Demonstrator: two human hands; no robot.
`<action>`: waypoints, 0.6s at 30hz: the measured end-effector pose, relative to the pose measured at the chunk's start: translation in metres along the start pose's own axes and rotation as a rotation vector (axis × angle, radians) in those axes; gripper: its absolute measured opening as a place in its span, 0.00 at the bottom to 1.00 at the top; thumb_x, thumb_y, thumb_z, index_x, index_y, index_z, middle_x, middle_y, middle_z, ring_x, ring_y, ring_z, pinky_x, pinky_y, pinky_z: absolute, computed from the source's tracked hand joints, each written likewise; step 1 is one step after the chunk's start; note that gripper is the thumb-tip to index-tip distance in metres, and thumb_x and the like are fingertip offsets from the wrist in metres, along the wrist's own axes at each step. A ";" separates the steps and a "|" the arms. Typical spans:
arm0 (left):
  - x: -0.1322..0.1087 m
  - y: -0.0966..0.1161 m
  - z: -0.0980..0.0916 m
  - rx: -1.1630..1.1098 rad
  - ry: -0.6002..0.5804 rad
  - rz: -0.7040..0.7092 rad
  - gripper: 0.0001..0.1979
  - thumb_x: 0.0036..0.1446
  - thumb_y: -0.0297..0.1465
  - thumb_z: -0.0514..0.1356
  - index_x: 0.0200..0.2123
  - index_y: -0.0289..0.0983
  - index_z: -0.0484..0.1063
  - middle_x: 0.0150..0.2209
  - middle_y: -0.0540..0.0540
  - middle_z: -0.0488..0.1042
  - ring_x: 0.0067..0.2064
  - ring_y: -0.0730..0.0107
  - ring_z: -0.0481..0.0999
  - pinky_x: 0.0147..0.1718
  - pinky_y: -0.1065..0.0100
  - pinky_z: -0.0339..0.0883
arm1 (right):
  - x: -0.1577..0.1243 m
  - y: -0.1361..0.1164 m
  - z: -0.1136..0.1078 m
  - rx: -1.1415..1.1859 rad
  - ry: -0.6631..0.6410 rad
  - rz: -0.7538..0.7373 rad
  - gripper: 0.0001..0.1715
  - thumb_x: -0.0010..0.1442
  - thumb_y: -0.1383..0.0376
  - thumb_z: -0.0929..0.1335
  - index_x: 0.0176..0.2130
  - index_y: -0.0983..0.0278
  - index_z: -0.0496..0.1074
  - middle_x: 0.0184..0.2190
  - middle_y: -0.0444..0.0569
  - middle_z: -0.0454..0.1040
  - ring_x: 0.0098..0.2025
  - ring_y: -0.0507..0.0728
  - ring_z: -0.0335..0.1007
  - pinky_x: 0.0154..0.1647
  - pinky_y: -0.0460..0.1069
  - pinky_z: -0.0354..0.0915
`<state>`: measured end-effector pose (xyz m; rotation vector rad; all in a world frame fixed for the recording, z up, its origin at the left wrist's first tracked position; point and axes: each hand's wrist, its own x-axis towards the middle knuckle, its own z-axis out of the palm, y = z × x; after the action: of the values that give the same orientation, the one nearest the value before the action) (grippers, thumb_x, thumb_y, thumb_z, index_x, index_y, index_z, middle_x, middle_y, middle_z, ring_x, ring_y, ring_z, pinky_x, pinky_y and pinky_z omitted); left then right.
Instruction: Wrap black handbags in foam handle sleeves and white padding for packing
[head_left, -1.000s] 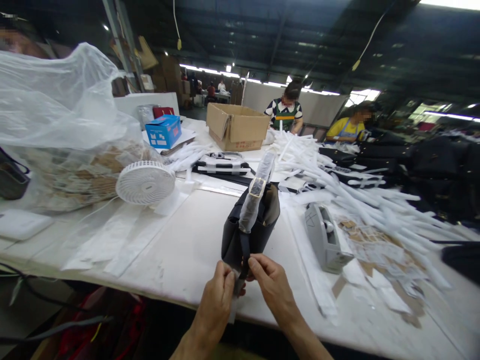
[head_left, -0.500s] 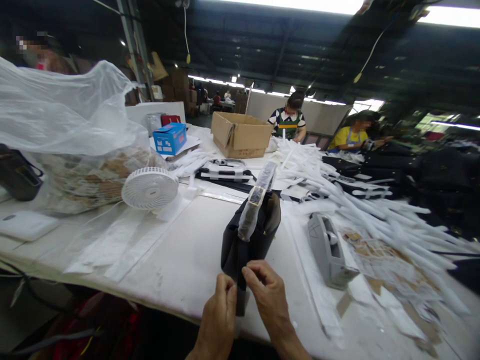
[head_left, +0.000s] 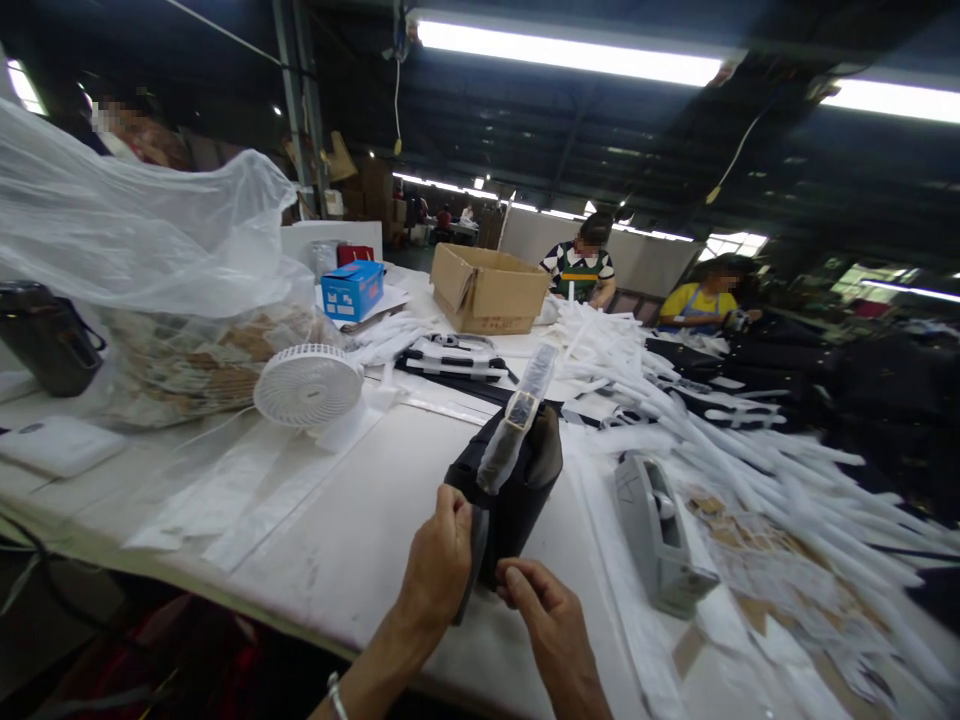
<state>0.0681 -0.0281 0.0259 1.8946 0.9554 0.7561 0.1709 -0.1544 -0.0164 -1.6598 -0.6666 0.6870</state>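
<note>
On a long white factory work table (head_left: pixel 352 490), just right of a small white desk fan (head_left: pixel 307 385), the left hand (head_left: pixel 439 560) is gripping a black strap (head_left: pixel 474 560) against a black handbag (head_left: pixel 517 510) held near the table's edge. The bag's plastic-sleeved handle (head_left: pixel 519 425) is tilting upward as the right hand (head_left: pixel 551 625) is pinching the bag's lower edge, near a grey tape dispenser (head_left: pixel 660 535) and heaped white strips (head_left: pixel 750 440).
</note>
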 end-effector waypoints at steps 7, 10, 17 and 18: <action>0.014 0.009 -0.010 -0.029 0.176 0.076 0.09 0.65 0.37 0.45 0.32 0.42 0.59 0.28 0.52 0.67 0.31 0.63 0.70 0.32 0.65 0.58 | -0.004 -0.010 0.000 -0.018 -0.088 0.002 0.28 0.54 0.43 0.69 0.36 0.63 0.79 0.32 0.52 0.79 0.34 0.61 0.75 0.37 0.51 0.68; 0.019 0.009 -0.011 -0.136 0.194 0.077 0.10 0.64 0.38 0.47 0.32 0.42 0.60 0.27 0.52 0.67 0.29 0.65 0.69 0.32 0.66 0.60 | -0.001 -0.018 0.006 0.011 -0.097 -0.004 0.28 0.54 0.42 0.69 0.34 0.65 0.79 0.29 0.52 0.79 0.30 0.58 0.74 0.33 0.50 0.68; 0.015 0.009 -0.009 -0.209 0.115 0.095 0.09 0.63 0.38 0.51 0.34 0.41 0.64 0.27 0.53 0.69 0.29 0.67 0.71 0.31 0.67 0.61 | 0.024 -0.054 0.027 0.179 -0.175 0.071 0.31 0.50 0.42 0.71 0.34 0.68 0.77 0.23 0.48 0.75 0.23 0.54 0.70 0.24 0.48 0.66; 0.014 0.009 -0.009 -0.226 0.113 0.094 0.09 0.62 0.39 0.51 0.35 0.41 0.64 0.27 0.52 0.70 0.30 0.66 0.72 0.32 0.67 0.62 | 0.030 -0.059 0.030 0.202 -0.168 0.083 0.31 0.49 0.42 0.72 0.32 0.68 0.77 0.21 0.46 0.73 0.21 0.52 0.68 0.23 0.47 0.65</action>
<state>0.0710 -0.0153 0.0397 1.7225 0.8164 0.9927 0.1641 -0.1022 0.0341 -1.4599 -0.6273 0.9301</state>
